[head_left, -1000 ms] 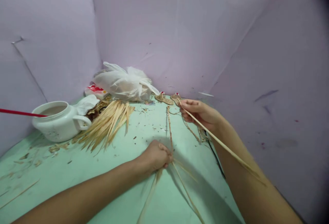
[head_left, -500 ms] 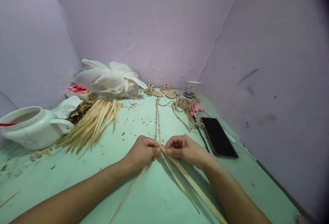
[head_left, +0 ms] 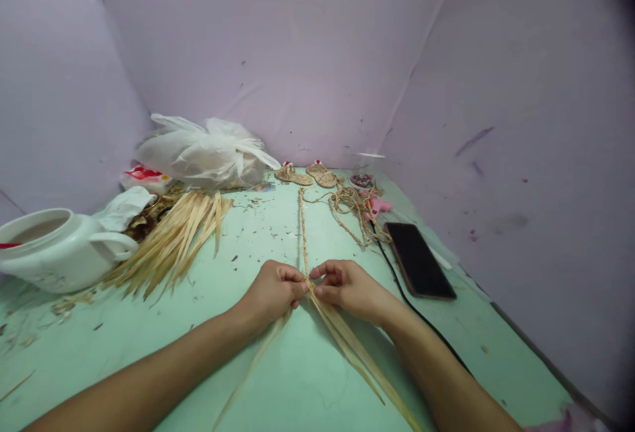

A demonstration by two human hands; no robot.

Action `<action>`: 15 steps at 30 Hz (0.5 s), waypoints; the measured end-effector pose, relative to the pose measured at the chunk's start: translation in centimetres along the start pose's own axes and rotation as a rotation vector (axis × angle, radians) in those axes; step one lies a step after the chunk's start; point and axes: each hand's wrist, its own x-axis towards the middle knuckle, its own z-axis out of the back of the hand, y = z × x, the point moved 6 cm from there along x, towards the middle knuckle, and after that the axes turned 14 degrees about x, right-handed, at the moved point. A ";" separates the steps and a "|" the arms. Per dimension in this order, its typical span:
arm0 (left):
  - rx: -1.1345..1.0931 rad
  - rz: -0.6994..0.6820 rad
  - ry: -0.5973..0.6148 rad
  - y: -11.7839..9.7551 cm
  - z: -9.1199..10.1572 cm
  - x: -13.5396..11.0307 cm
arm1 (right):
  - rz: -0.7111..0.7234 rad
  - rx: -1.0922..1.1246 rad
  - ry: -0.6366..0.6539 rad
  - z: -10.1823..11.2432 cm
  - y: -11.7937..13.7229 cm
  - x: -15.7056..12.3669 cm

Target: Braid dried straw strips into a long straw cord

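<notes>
A thin straw braid (head_left: 303, 230) runs from the back of the table toward me, its near end between my two hands. My left hand (head_left: 278, 292) is closed, pinching the braid's end and a pale strip (head_left: 253, 362) that trails down to the left. From the other side, my right hand (head_left: 347, 290) has its thumb and fingers curled at the loose straw strips (head_left: 354, 352), which hang toward me on the right. The exact grip of its fingertips is partly hidden.
Left stand a white pot (head_left: 64, 250), a bundle of dry straw strips (head_left: 173, 237) and a white plastic bag (head_left: 203, 151). Behind lie small woven sandals (head_left: 322, 174). To the right are tangled cord (head_left: 350, 210), a pink glue gun (head_left: 378, 204), a black cable (head_left: 409, 303) and a phone (head_left: 419, 260).
The view has shifted slightly. My right hand stays close to the braid's end, and the loose strips on the right lie closer together. More of the black cable shows beside my right arm.
</notes>
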 end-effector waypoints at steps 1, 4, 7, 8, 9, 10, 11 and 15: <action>0.003 -0.003 0.002 -0.1 0.0 0.0 | 0.002 -0.027 -0.003 0.0 0.0 0.0; 0.005 -0.007 0.029 -0.4 -0.2 -0.2 | 0.004 -0.111 -0.054 0.2 0.2 -0.1; 0.018 -0.012 0.074 -0.6 -0.4 -0.3 | -0.004 -0.168 -0.139 0.7 0.3 -0.1; 0.028 -0.014 0.087 -0.5 -0.4 -0.3 | -0.002 -0.186 -0.154 0.8 0.3 -0.1; 0.040 -0.018 0.097 -0.5 -0.5 -0.3 | 0.000 -0.205 -0.161 0.9 0.4 -0.1; 0.053 -0.024 0.101 -0.5 -0.5 -0.3 | -0.002 -0.225 -0.165 0.9 0.4 -0.1; 0.068 -0.032 0.102 -0.4 -0.5 -0.2 | -0.008 -0.250 -0.172 0.9 0.4 -0.1; 0.183 -0.011 0.002 -0.1 -0.3 -0.1 | -0.044 -0.394 -0.244 0.8 0.5 -0.6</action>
